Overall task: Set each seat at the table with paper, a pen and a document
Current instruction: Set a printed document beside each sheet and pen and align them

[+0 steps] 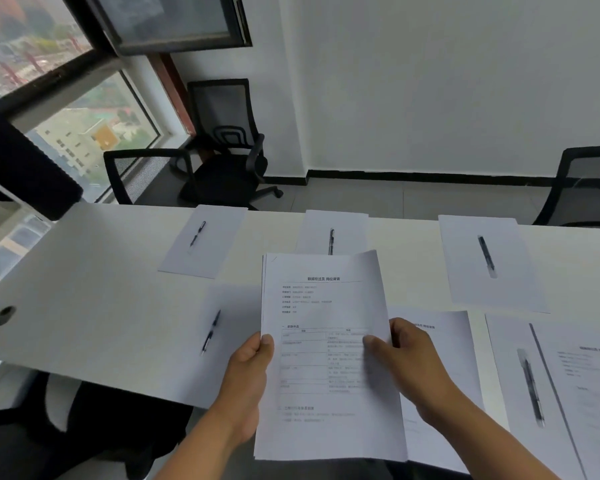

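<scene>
Head view: left hand (253,362) and right hand (400,351) both pinch the thin stack of white printed documents (329,358) above the white table (84,289), where thumbing might peel two sheets together.

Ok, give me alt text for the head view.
Both hands, left and right, hold a stack of printed documents above a white table. Blank sheets, each with a pen on top, mark the seats.

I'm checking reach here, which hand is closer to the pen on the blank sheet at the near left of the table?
Left. The left hand grips the document stack just right of that pen; the right hand holds the stack's far edge, farther away.
</scene>
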